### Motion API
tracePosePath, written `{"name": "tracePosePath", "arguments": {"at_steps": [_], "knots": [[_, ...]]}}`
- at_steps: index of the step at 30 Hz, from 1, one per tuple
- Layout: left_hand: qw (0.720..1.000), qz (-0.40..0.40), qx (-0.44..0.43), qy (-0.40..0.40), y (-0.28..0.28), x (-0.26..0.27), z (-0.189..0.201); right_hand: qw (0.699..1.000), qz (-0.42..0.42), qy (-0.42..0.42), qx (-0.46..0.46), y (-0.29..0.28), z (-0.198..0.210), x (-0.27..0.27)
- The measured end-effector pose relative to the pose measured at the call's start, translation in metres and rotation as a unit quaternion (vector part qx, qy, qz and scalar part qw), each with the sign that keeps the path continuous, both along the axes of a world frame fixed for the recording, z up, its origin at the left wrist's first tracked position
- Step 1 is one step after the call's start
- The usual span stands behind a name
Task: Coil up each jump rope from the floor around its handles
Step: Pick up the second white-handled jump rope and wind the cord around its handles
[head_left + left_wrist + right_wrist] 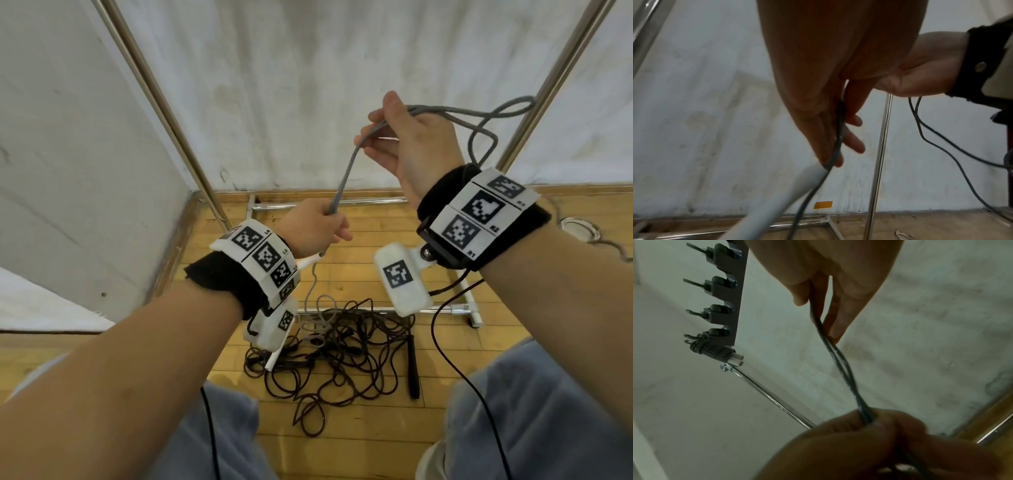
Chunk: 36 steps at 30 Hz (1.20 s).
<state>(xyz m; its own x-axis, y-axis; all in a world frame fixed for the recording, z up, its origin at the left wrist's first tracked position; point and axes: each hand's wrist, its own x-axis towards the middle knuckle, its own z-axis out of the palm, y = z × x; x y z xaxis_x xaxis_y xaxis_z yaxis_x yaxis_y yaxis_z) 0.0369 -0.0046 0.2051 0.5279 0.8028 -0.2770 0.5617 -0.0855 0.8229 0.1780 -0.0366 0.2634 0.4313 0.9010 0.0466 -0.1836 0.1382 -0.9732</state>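
Observation:
A grey jump rope (345,171) runs doubled between my two raised hands. My left hand (327,224) grips both strands in a fist, and a white handle (307,261) pokes out below it. My right hand (376,132), higher up, pinches the strands between thumb and fingers, and slack loops (496,114) trail over its back to the right. In the right wrist view the fingers (835,321) pinch the two strands (840,369) above the left fist (869,434). In the left wrist view the rope (838,139) crosses the palm beside the white handle (777,203).
A tangle of dark jump ropes (342,349) lies on the wooden floor with a black handle (414,370) and a white handle (273,360). Metal frame poles (161,102) and base bars (342,310) stand by the white wall. A hook rack (729,288) carries one coiled rope (715,352).

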Motion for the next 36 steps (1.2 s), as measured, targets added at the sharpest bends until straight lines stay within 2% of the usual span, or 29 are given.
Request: {"name": "tracePosePath", "arguments": {"at_steps": [3,6,8,11,22,29,36], "knots": [[0.990,0.070,-0.030,-0.115,0.001,-0.001,0.009,0.992,0.053,-0.068,-0.087,0.001,-0.011,0.001],[0.973,0.118,-0.030,-0.195,0.006,-0.006,0.024,0.963,0.171,-0.125,-0.167,-0.003,-0.030,-0.004],[0.964,0.128,-0.041,-0.231,0.008,-0.010,0.031,0.932,0.243,-0.196,-0.187,-0.009,-0.042,-0.010],[0.949,0.120,-0.078,-0.281,0.008,-0.014,0.036,0.904,0.318,-0.225,-0.173,-0.017,-0.057,-0.018],[0.909,0.176,-0.118,-0.358,0.013,-0.014,0.042,0.933,0.288,-0.162,-0.140,-0.013,-0.065,-0.031],[0.883,0.198,-0.150,-0.399,0.012,-0.013,0.045,0.920,0.277,-0.248,-0.123,-0.007,-0.057,-0.033],[0.869,0.185,-0.188,-0.420,0.007,-0.013,0.048,0.926,0.271,-0.239,-0.111,-0.010,-0.052,-0.035]]}}
